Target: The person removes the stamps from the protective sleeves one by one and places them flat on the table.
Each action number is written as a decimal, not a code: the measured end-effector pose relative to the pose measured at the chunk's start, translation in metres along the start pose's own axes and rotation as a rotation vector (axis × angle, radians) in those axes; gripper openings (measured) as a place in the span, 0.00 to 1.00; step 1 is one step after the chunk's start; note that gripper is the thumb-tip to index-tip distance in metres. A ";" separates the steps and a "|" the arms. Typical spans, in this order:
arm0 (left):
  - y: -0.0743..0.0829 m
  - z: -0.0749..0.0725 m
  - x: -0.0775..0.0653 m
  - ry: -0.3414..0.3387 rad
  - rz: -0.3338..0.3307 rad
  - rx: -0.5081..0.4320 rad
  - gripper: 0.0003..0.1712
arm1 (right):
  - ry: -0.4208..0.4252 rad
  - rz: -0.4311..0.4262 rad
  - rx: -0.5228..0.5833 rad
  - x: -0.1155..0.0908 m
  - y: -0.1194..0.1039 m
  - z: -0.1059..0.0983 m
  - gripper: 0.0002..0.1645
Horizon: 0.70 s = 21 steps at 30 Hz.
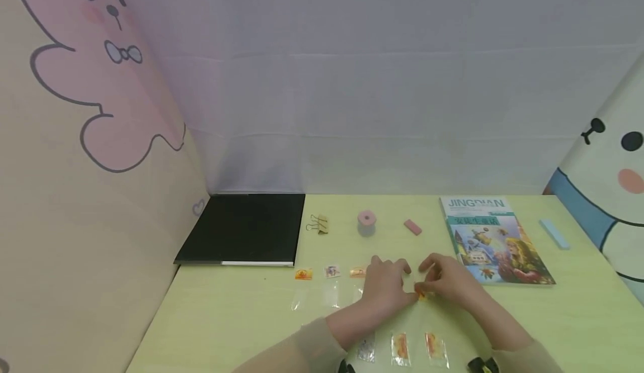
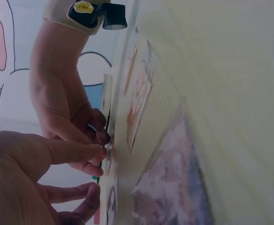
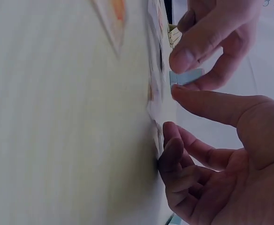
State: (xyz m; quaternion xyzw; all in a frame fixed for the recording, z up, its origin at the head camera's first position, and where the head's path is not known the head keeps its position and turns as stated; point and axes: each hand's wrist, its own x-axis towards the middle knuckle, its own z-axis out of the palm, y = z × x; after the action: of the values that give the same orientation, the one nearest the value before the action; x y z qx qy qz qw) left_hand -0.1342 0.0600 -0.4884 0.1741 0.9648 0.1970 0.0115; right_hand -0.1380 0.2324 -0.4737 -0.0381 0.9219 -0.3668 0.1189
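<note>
In the head view my left hand (image 1: 384, 283) rests near the table's middle, its thumb reaching toward the right hand. My right hand (image 1: 445, 279) bends over the same spot. A small orange printed card (image 1: 422, 295) lies under the two thumb tips, mostly covered. The right wrist view has a gap between the right thumb (image 3: 212, 105) and the bent fingers, which are down at the table. Thumb and fingers of the left hand (image 2: 19, 173) are spread in the left wrist view. Cards in clear sleeves (image 1: 400, 349) lie in front; loose cards (image 1: 303, 274) form a row behind.
Clear empty sleeves (image 1: 331, 294) lie below the loose cards. Farther back are a black flat folder (image 1: 251, 227), a binder clip (image 1: 322, 225), a pink-topped roll (image 1: 367, 223) and a pink eraser (image 1: 412, 227). A magazine (image 1: 495, 241) and a light-blue bar (image 1: 554, 234) are at right.
</note>
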 end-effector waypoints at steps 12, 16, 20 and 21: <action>0.012 0.008 0.006 -0.027 0.032 0.064 0.23 | 0.038 -0.063 -0.100 -0.011 0.006 0.002 0.27; 0.014 0.006 0.006 -0.034 0.032 0.064 0.21 | 0.051 -0.095 -0.112 -0.012 0.006 0.002 0.20; 0.015 0.005 0.005 -0.040 0.027 0.053 0.20 | 0.054 -0.100 -0.120 -0.014 0.006 0.004 0.18; 0.015 0.005 0.005 -0.039 0.025 0.045 0.20 | 0.054 -0.099 -0.121 -0.014 0.006 0.004 0.18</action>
State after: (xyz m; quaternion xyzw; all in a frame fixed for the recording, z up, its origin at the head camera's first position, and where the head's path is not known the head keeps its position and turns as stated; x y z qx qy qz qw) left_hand -0.1333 0.0770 -0.4873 0.1902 0.9663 0.1720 0.0241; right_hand -0.1237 0.2364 -0.4780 -0.0809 0.9422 -0.3169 0.0733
